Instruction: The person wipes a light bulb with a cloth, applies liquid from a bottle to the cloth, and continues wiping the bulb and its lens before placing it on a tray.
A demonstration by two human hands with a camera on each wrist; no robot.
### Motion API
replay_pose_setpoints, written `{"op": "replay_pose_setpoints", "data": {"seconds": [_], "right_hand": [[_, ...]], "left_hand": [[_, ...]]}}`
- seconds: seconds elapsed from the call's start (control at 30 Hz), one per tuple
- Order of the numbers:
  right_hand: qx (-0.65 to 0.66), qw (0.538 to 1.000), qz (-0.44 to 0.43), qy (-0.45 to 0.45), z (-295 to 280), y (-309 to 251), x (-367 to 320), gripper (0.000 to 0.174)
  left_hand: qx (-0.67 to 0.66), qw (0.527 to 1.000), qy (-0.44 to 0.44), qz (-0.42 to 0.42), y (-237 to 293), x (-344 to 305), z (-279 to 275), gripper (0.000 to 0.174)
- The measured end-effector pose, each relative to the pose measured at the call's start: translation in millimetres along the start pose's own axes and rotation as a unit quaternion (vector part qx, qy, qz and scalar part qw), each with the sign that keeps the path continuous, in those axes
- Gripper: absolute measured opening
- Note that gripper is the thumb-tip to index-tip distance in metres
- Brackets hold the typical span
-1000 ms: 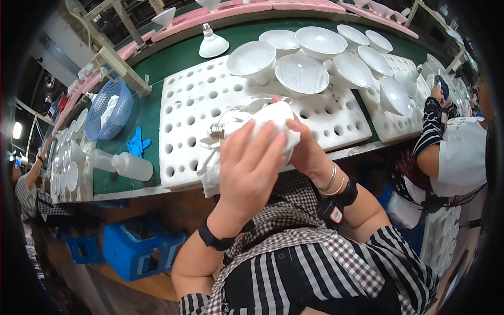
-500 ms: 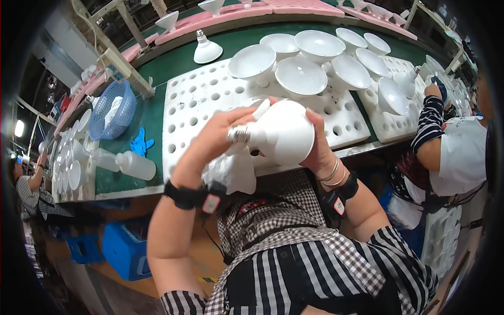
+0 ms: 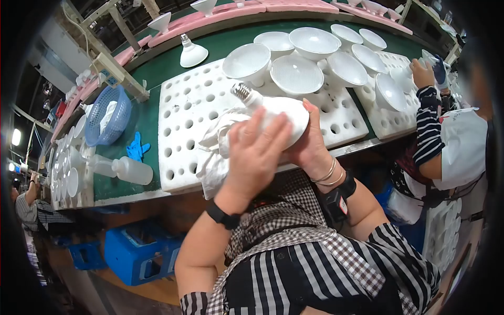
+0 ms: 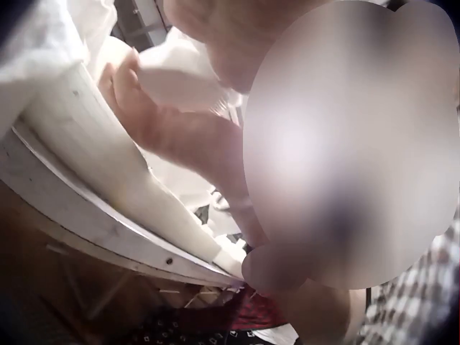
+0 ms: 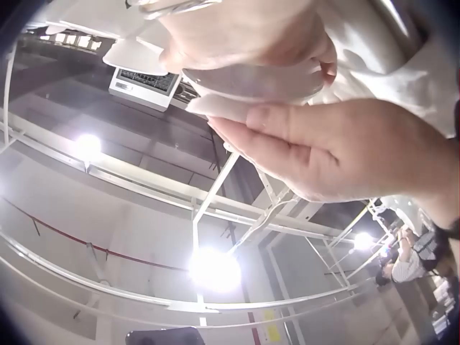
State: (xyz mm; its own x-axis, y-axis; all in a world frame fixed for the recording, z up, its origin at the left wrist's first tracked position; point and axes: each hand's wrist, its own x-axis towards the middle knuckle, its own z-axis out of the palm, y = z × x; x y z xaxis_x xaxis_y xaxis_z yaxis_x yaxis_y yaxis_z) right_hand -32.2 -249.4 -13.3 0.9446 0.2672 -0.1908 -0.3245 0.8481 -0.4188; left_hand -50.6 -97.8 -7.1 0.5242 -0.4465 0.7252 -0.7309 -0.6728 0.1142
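In the head view my right hand (image 3: 310,149) grips the rim of a white reflector bulb (image 3: 296,113), its thumb over the edge. The metal screw base (image 3: 242,91) points up and to the left. My left hand (image 3: 260,149) lies across the bulb's side with its fingers spread and nearly straight. A crumpled white cloth (image 3: 212,157) hangs beside and beneath that hand, over the foam board (image 3: 176,139). From the right wrist view, the left hand (image 5: 338,144) and right hand (image 5: 244,32) meet around the bulb's pale front (image 5: 259,80).
Several reflector bulbs (image 3: 296,73) stand face up on the boards; one (image 3: 192,53) sits base up on the green tabletop (image 3: 147,118). To the left are a blue basket (image 3: 118,118), a blue glove (image 3: 137,148) and a white bottle (image 3: 134,170). Another person (image 3: 459,142) works at the right.
My left hand has moved from around the screw base onto the bulb's side. The bulb has turned, its base now tilted farther up. The right hand keeps its grip.
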Motion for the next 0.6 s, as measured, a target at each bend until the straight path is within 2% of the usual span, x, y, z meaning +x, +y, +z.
{"op": "replay_pose_setpoints", "data": {"seconds": [0.03,0.1,0.13,0.2,0.23,0.3,0.37,0.43,0.47,0.5,0.53,0.57,0.6], "right_hand": [[0.013,1.0,0.011,0.017,-0.3,-1.6,1.2,0.07],[-0.005,0.999,0.039,-0.002,-0.9,-8.3,-8.1,0.071],[-0.013,0.999,0.042,-0.016,-1.8,-9.7,-9.0,0.071],[-0.024,0.998,0.037,-0.043,-0.9,-9.4,-8.1,0.069],[-0.022,0.998,0.038,-0.042,-2.0,-7.1,-6.9,0.069],[-0.065,0.997,0.008,-0.033,6.8,-3.4,-5.0,0.066],[-0.086,0.996,0.011,-0.018,11.3,-3.5,-13.7,0.064],[-0.151,0.988,-0.009,-0.041,0.9,-5.6,-15.3,0.061],[-0.124,0.989,-0.002,-0.075,-1.6,-9.4,-15.6,0.06],[-0.124,0.99,-0.003,-0.072,-1.0,-10.4,-16.1,0.06],[-0.152,0.987,-0.018,-0.055,2.8,-10.9,-15.4,0.064],[-0.179,0.982,-0.033,-0.04,5.8,-11.5,-13.8,0.068],[-0.178,0.983,-0.035,-0.042,6.2,-14.0,-12.5,0.068]], "left_hand": [[0.025,1.0,0.005,0.015,-16.3,-2.1,-1.3,0.04],[0.105,0.986,0.105,-0.08,-52.4,2.0,-9.0,0.036],[0.106,0.986,0.105,-0.08,-52.0,2.5,-9.8,0.036],[0.089,0.972,0.208,-0.059,-43.7,9.6,-17.4,0.033],[0.089,0.973,0.206,-0.06,-31.5,13.1,-21.8,0.033],[0.076,0.995,0.008,0.061,-5.5,18.8,-28.7,0.032],[0.126,0.991,0.036,0.012,-37.5,18.6,-25.8,0.034],[0.071,0.991,0.089,-0.076,-65.2,18.1,-29.5,0.029],[-0.157,0.962,0.088,-0.207,-71.8,15.1,-31.3,0.027],[-0.373,0.865,0.08,-0.326,-75.3,11.5,-32.0,0.026],[-0.54,0.739,0.086,-0.393,-76.1,5.9,-33.2,0.032],[-0.54,0.74,0.086,-0.391,-68.9,3.5,-37.1,0.032],[-0.583,0.714,0.071,-0.38,-57.4,2.4,-41.6,0.037]]}}
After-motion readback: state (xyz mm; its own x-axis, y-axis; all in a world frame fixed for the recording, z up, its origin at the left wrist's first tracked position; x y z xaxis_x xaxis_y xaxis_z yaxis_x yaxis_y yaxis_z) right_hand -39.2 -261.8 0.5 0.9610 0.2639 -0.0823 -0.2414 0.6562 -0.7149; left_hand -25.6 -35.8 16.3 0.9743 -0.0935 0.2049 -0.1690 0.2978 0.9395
